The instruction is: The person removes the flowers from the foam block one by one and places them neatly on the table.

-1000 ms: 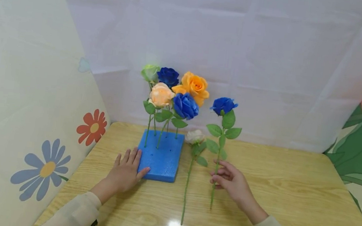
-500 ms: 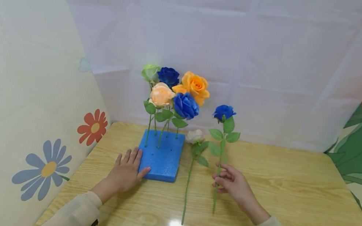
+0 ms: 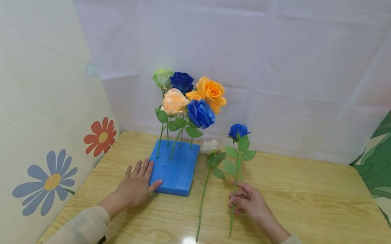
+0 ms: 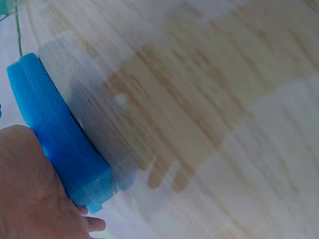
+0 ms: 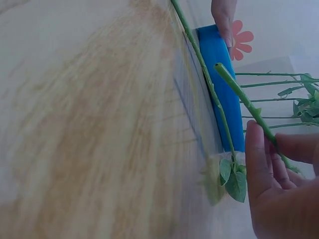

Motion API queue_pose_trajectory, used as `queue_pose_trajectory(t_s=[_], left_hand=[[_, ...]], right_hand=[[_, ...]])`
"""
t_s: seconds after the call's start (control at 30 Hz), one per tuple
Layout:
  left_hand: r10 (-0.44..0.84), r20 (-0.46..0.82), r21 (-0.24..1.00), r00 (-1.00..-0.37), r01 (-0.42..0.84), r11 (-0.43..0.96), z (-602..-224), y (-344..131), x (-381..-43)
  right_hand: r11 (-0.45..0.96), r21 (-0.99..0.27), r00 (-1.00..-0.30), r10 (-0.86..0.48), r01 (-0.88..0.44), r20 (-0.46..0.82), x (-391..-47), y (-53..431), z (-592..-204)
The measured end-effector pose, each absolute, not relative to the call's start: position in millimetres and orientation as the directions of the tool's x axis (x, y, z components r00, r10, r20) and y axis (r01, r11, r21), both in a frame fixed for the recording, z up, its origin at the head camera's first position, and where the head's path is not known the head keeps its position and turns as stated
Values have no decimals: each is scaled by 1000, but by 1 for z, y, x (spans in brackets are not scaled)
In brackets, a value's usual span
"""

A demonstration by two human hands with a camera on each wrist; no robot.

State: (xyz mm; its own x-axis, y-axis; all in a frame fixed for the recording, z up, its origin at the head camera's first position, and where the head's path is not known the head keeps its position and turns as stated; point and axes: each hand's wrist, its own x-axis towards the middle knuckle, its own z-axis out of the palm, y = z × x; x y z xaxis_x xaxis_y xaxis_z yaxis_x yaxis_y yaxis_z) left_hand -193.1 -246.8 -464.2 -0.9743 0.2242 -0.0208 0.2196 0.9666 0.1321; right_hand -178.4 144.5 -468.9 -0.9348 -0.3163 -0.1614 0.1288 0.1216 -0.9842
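Foam block, head view: While the blue foam block (image 3: 174, 178) carries five roses, one pale green (image 3: 162, 78), one peach (image 3: 174, 102), one orange (image 3: 212, 92), two blue (image 3: 201, 114), the left hand (image 3: 134, 188) lies at its eight o'clock, fingers straight, slightly apart.
Third blue rose (image 3: 239, 161), head view: at the block's three o'clock, stem pinched by the right hand (image 3: 249, 199); one white rose (image 3: 213, 160) lies between.
Block, left wrist: at nine o'clock, left fingers mostly hidden.
Stems, right wrist: thumb and fingers clamp one, its end toward eleven o'clock.
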Motion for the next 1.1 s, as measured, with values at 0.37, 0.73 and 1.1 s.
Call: queue_pose_trajectory(t_s=[0.37, 0.73, 1.1], left_hand=[[225, -16, 141, -974, 221, 965, -466, -248, -193], [229, -18, 142, -973, 225, 964, -466, -249, -192], [231, -17, 146, -973, 226, 963, -466, -248, -193]], right_hand=[[127, -978, -929, -313, 166, -198, -182, 146, -479], [100, -972, -915, -328, 214, -235, -184, 143, -484], [136, -961, -904, -330, 240, -272, -187, 139, -488]])
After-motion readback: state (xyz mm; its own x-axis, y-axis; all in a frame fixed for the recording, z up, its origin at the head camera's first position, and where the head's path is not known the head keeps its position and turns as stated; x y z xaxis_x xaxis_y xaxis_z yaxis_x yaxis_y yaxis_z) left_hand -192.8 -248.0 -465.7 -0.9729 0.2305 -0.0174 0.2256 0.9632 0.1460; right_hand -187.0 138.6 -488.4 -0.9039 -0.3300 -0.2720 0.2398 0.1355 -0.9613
